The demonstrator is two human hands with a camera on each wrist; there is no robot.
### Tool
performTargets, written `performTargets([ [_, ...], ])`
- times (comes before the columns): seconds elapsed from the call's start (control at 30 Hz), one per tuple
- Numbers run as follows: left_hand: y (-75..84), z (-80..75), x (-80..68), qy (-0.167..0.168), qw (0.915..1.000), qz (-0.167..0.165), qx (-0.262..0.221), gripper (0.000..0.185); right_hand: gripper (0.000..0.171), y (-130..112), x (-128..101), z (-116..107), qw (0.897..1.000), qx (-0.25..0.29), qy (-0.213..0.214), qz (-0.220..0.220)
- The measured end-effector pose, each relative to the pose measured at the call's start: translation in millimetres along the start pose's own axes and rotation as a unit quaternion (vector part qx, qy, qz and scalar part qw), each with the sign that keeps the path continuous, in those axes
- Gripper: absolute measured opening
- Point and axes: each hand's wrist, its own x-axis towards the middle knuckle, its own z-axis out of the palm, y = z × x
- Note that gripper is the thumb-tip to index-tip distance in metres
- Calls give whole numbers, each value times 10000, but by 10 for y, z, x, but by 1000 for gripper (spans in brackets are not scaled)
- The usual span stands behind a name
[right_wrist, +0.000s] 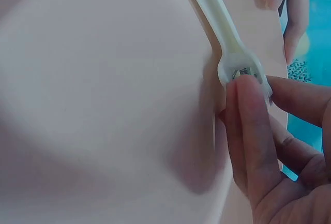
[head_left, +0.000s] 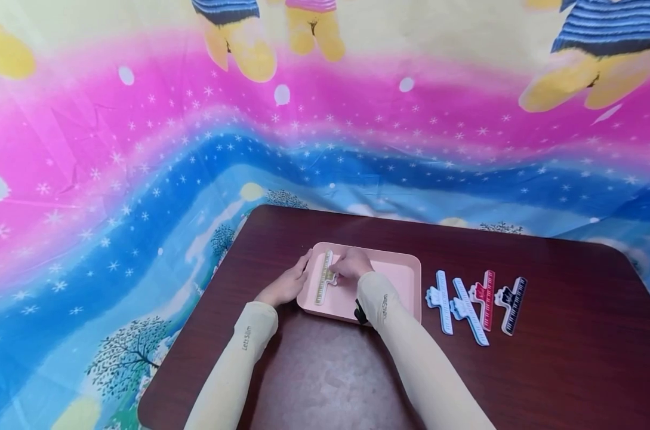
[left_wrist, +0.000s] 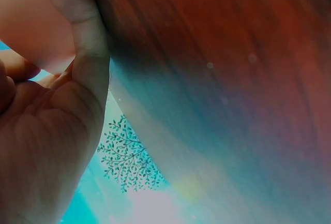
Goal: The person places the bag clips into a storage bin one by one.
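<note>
A shallow pink tray (head_left: 389, 280) lies on the dark table. My left hand (head_left: 287, 285) grips its left side; in the left wrist view, the thumb (left_wrist: 85, 32) lies against the pink wall. Inside the tray, near that side, is a pale yellow clip (head_left: 323, 280) with a piano-key pattern along its bar. My right hand (head_left: 355, 263) reaches over the tray and pinches the clip's handle. From the right wrist, the clip (right_wrist: 220, 19) appears edge-on, its metal spring showing by the fingertips (right_wrist: 251, 92). Whether the clip touches the tray floor is hard to tell.
Right of the tray lie several similar clips: a light blue one (head_left: 444, 301), another blue one (head_left: 471, 313), a red one (head_left: 488, 298) and a black one (head_left: 514, 306). A patterned cloth (head_left: 325, 119) hangs behind the brown table (head_left: 572, 358).
</note>
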Motion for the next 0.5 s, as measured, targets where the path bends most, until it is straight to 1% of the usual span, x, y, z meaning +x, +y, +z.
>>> performTargets([
  [0.2, -4, -6, -7, 30, 10000, 7, 85, 60, 17, 7, 16, 43, 9996, 188, -208, 17],
  [0.33, 2, -3, 3, -14, 10000, 34, 68, 60, 16, -1, 23, 30, 9997, 113, -206, 42],
  [0.4, 0, 4, 12, 2, 10000, 23, 57, 60, 16, 6, 49, 27, 9998, 3, -196, -54],
  [0.5, -1, 14, 17, 37, 10000, -7, 67, 60, 15, 2, 73, 20, 9996, 81, -261, -3],
])
